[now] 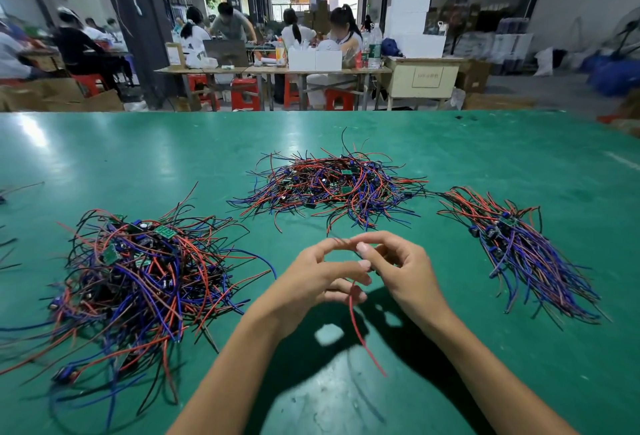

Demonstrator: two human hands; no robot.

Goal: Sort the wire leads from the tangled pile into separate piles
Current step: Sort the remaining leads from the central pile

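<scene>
Above the green table [138, 157], the left hand [322, 275] and right hand [398, 265] meet, both pinching a red wire lead [356, 324] that hangs toward 6 o'clock. Tangled piles lie at 9 o'clock [138, 272] and 12 o'clock [332, 189]; a straighter sorted bundle [526, 251] lies at 3 o'clock.

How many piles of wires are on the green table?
3: a tangled pile at left, a flatter pile far centre, an aligned pile at right. Stray wires cross the left edge.
</scene>
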